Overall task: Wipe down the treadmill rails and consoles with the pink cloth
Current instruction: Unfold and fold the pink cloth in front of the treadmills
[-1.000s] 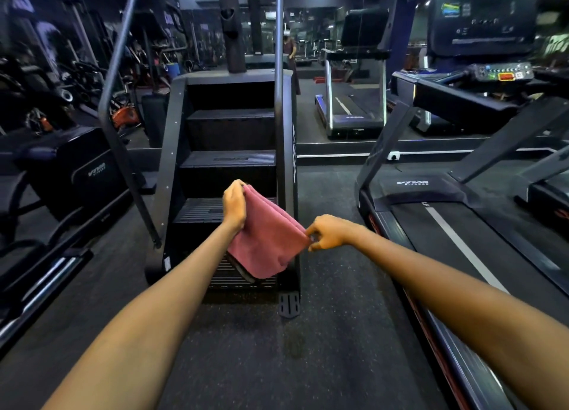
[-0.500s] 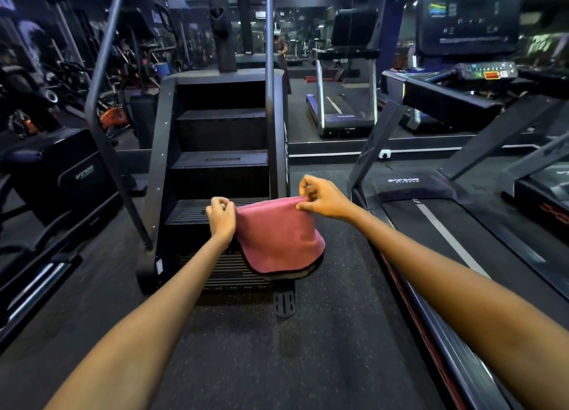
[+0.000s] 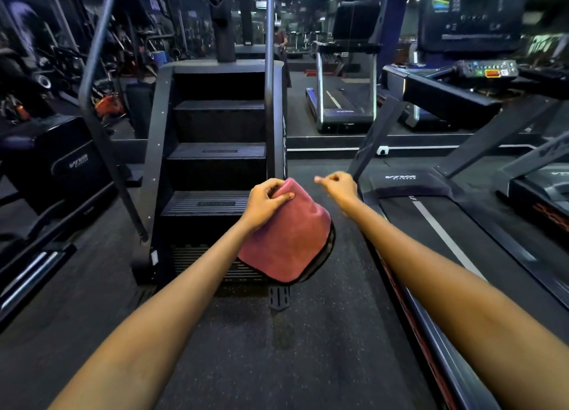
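The pink cloth (image 3: 288, 240) hangs folded in the air over the dark floor, in front of the stair climber. My left hand (image 3: 266, 201) grips its top edge. My right hand (image 3: 338, 188) is just right of the cloth, apart from it, with fingers curled and nothing in them. The treadmill (image 3: 431, 212) lies at the right, its belt running away from me. Its console (image 3: 471, 13) with a control panel (image 3: 489, 69) stands at the upper right, above a black handrail (image 3: 443, 97).
A black stair climber (image 3: 215, 151) with grey side rails stands straight ahead. An exercise bike (image 3: 61, 163) is at the left. Another treadmill (image 3: 341, 101) stands on a raised floor behind, with a person far back. Dark rubber floor lies under my arms.
My right hand has let go of the cloth's corner and pulled slightly right. My left hand now holds the folded cloth alone, which hangs lower.
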Available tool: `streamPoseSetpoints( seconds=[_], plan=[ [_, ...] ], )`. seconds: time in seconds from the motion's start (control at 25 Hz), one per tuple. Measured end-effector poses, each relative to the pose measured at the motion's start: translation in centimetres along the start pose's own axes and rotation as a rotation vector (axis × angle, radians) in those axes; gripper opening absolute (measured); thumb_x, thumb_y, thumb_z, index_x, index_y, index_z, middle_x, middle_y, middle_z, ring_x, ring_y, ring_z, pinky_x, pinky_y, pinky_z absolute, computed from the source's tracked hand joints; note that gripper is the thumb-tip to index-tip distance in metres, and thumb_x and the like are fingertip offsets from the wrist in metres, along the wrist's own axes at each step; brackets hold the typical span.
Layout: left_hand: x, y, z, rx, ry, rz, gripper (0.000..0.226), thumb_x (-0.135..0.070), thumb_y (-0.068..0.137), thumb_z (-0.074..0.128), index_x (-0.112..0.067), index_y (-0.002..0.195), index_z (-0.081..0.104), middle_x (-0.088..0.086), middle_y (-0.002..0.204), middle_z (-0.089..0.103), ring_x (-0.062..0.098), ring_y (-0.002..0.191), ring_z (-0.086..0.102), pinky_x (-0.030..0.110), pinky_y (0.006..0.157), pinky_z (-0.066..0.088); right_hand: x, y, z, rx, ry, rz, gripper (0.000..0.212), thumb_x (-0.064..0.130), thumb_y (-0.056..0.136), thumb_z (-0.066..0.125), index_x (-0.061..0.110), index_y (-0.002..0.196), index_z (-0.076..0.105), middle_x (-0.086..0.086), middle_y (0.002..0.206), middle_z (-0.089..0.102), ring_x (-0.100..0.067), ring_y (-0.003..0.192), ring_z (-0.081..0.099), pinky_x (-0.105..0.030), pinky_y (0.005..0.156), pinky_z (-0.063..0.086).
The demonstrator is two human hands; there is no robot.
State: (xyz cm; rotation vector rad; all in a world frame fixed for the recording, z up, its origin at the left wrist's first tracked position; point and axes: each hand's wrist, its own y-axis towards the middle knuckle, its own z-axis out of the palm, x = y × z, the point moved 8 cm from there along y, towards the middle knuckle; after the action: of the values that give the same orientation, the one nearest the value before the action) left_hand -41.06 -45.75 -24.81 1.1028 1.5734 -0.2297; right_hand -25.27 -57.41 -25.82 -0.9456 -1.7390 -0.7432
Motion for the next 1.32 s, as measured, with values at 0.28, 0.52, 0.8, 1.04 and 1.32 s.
streamPoseSetpoints(
  seconds=[0.28, 0.52, 0.8, 1.04, 1.32],
  plan=[
    [0.8, -0.6, 0.2, 0.045, -0.053, -0.049, 0.016, -0.01, 0.082, 0.069, -0.009, 0.097, 0.066, 0.004, 0.094, 0.065, 0.013, 0.087, 0.058, 0.027, 0.08, 0.047, -9.9, -1.5, 2.4, 0.125, 0.246, 0.481, 0.045, 0.035, 0.075, 0.072, 0.004, 0.106, 0.062, -0.006, 0.093, 0.066, -0.02, 0.078, 0.062, -0.03, 0.07, 0.053],
    [1.3, -1.3, -0.7, 0.007, -0.086, -0.065, 0.013, -0.007, 0.082, 0.068, -0.008, 0.095, 0.065, 0.002, 0.088, 0.064, 0.011, 0.082, 0.058, 0.023, 0.077, 0.047, -7.5, -1.5, 0.5, -0.158, 0.133, 0.246, 0.027, 0.017, 0.075, 0.072, -0.003, 0.061, 0.059, -0.015, 0.053, 0.046, -0.014, 0.065, 0.042, -0.02, 0.053, 0.034],
    [2.2, -1.7, -4.3, -0.173, -0.132, -0.089, 0.014, -0.006, 0.087, 0.061, -0.02, 0.085, 0.057, -0.005, 0.083, 0.058, 0.009, 0.078, 0.053, 0.021, 0.073, 0.044, -8.3, -1.5, -2.4, -0.193, 0.371, 0.382, 0.02, 0.004, 0.086, 0.06, 0.009, 0.069, 0.051, -0.011, 0.077, 0.057, -0.018, 0.055, 0.053, -0.022, 0.039, 0.046],
    [-1.1, -0.7, 1.3, 0.255, 0.026, 0.063, 0.017, -0.013, 0.082, 0.064, -0.009, 0.099, 0.063, 0.001, 0.088, 0.062, 0.012, 0.086, 0.055, 0.027, 0.079, 0.045, 3.9, -5.1, 5.3, 0.575, -0.219, -0.375, 0.054, 0.018, 0.068, 0.083, 0.013, 0.115, 0.058, -0.004, 0.115, 0.061, -0.015, 0.105, 0.057, -0.027, 0.093, 0.045],
    [-0.1, -1.9, 0.8, 0.001, -0.078, -0.053, 0.008, -0.016, 0.088, 0.062, -0.011, 0.095, 0.063, -0.004, 0.083, 0.063, 0.004, 0.075, 0.057, 0.018, 0.069, 0.047, 0.4, -4.5, 3.5, 0.558, -0.225, -0.221, 0.033, 0.018, 0.069, 0.082, -0.003, 0.091, 0.068, -0.01, 0.084, 0.067, -0.016, 0.076, 0.062, -0.031, 0.074, 0.052]
  ],
)
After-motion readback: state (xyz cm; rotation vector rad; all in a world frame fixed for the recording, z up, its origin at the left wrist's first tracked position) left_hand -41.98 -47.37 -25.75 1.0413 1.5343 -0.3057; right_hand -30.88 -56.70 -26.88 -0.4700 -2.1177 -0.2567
